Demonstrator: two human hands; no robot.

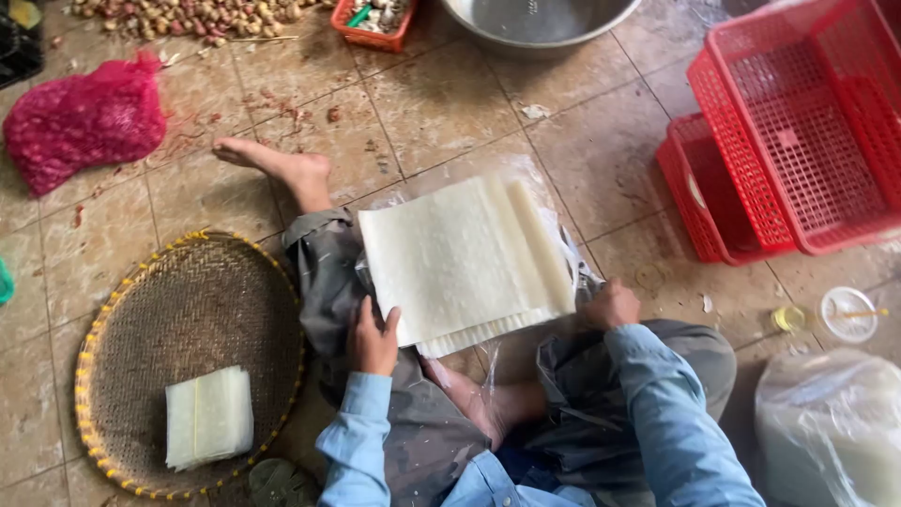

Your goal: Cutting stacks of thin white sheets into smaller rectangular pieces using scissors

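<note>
1. My left hand (pixel 374 340) rests on the near left corner of the stack of pale rice-paper sheets (pixel 460 258). The thumb lies on top and the fingers curl under the edge, so this grip is closed on the stack.
2. My right hand (pixel 610 306) sits at the stack's right side, balled up and just beside its lower right corner. Something small and metallic pokes out above the knuckles, but I cannot tell what it is, nor whether this grip is truly clamped on it.
3. The stack lies across my lap on my grey trousers (pixel 328 282), over a sheet of clear plastic (pixel 497 361). The sheets are fanned so that their edges step out along the near and right sides.
4. My bare foot (pixel 272 164) stretches out on the tiled floor (pixel 450 103) beyond the stack.
5. To my left lies a round woven tray (pixel 188 310) with a yellow-stitched rim, and a smaller pile of cut sheets (pixel 208 416) sits on it.
6. Further left is a pink mesh sack (pixel 84 122).
7. To my right stand stacked red plastic baskets (pixel 798 131), well apart from the stack.
8. A metal basin (pixel 535 19) is at the top edge.
</note>
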